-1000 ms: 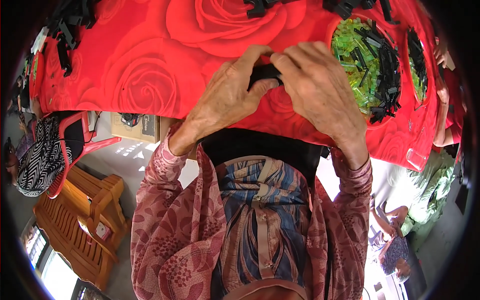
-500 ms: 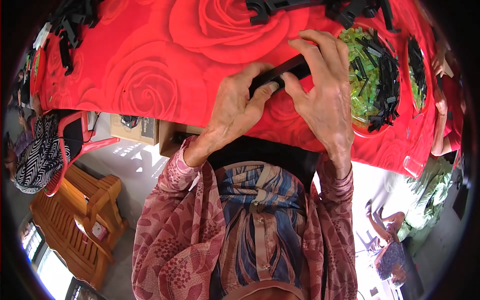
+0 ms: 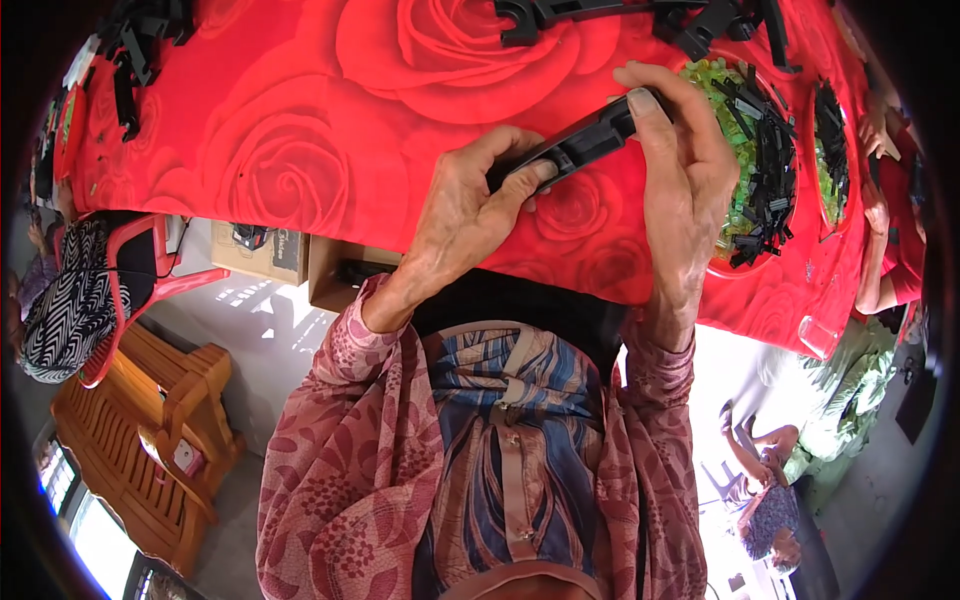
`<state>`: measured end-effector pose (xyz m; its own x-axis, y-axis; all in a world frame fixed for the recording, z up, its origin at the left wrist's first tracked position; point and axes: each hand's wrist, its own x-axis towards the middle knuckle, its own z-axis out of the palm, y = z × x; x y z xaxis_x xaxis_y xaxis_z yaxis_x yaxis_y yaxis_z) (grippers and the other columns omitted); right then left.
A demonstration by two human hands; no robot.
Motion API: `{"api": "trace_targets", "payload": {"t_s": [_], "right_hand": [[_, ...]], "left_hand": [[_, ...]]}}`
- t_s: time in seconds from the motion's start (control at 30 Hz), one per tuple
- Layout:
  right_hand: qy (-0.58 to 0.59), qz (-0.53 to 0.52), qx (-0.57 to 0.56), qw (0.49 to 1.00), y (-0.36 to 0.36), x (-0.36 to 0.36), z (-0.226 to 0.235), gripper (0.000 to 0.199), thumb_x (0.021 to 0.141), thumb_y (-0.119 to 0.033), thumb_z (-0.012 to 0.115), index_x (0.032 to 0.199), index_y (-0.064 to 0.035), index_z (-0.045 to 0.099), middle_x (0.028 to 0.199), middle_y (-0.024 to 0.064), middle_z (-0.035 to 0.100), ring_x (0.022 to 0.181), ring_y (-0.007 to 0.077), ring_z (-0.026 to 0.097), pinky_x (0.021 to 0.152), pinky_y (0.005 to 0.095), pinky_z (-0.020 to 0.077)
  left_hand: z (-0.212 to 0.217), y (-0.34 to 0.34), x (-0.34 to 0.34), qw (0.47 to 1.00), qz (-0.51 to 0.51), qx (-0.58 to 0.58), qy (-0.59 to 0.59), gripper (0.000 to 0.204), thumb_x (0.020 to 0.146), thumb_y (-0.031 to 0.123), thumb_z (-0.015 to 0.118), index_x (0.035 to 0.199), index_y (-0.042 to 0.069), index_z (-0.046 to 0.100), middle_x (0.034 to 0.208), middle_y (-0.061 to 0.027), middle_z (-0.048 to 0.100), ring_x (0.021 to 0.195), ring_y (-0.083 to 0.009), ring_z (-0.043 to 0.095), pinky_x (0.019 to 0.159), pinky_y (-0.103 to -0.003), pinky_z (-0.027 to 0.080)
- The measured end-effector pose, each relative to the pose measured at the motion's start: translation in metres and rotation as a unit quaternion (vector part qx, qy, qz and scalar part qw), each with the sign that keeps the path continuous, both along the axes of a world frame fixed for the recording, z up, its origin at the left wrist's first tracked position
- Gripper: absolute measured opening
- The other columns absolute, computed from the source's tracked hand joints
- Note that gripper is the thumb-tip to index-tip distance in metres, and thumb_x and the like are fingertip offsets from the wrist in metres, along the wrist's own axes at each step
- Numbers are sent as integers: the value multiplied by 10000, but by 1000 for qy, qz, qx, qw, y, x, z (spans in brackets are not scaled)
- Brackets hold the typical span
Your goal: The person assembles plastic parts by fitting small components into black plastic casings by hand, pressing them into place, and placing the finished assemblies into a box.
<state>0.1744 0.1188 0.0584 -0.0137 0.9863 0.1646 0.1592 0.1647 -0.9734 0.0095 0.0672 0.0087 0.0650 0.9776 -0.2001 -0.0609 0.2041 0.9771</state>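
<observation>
A long black plastic part (image 3: 592, 138) is held slantwise above the red rose-patterned tablecloth (image 3: 420, 190). My left hand (image 3: 478, 198) is closed round its lower left end, the thumb pressed on top near a small recess. At the upper right end, my right hand (image 3: 688, 170) grips it between thumb and fingers. Just beyond my right hand lies a round tray of small pieces: clear yellow-green ones (image 3: 735, 150) and slim black strips (image 3: 768, 170). Part of that tray is hidden behind my right hand.
More black plastic parts (image 3: 700, 28) lie along the far edge, and a pile (image 3: 140, 50) sits at far left. A second tray (image 3: 830, 150) is at right, near another person's arm (image 3: 878, 215). Below the table are a cardboard box (image 3: 262, 255), a red chair (image 3: 125, 285) and a wooden bench (image 3: 140, 440).
My right hand has shifted right and turned, its thumb now on top of the part's far end. More of the black part shows. My left hand keeps its hold.
</observation>
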Motion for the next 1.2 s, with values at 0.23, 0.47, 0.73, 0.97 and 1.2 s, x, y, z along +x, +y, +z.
{"api": "trace_targets", "payload": {"t_s": [0.23, 0.47, 0.73, 0.97, 1.2], "right_hand": [[-30, -14, 57, 998, -1, -11, 5, 158, 957, -75, 633, 1071, 34, 636, 914, 54, 647, 789, 82, 595, 707, 219, 499], [74, -23, 16, 997, 0, -13, 4, 169, 983, -121, 588, 898, 24, 606, 777, 61, 634, 732, 115, 618, 691, 256, 481], [188, -7, -1, 982, 1, -7, 1, 318, 999, -135, 581, 725, 26, 603, 629, 52, 565, 623, 137, 587, 651, 297, 497], [175, -17, 0, 984, -3, -8, 1, 328, 995, -130, 577, 711, 34, 586, 630, 52, 560, 612, 122, 571, 622, 276, 456], [127, -26, 3, 992, -8, -5, 2, 316, 984, -120, 582, 706, 29, 564, 635, 59, 541, 614, 142, 590, 619, 283, 472]], "left_hand": [[0, 4, 2, 998, 26, 8, -57, 149, 936, 67, 683, 1021, -47, 638, 749, -12, 623, 649, -65, 528, 590, -236, 450], [1, 5, 10, 1000, 11, 12, -24, 177, 917, 111, 726, 946, -33, 626, 697, 25, 558, 644, -45, 479, 571, -234, 407], [2, 4, 11, 1000, -7, 3, 7, 225, 898, 149, 758, 910, -35, 629, 704, 8, 595, 675, -51, 497, 588, -250, 421], [5, 4, 15, 999, 12, -29, 30, 171, 863, 103, 764, 838, -9, 638, 675, 46, 562, 637, -30, 462, 570, -218, 368], [7, 5, 13, 998, -3, -53, 24, 131, 850, 74, 738, 819, 9, 629, 671, 65, 530, 627, -17, 427, 560, -212, 337]]}}
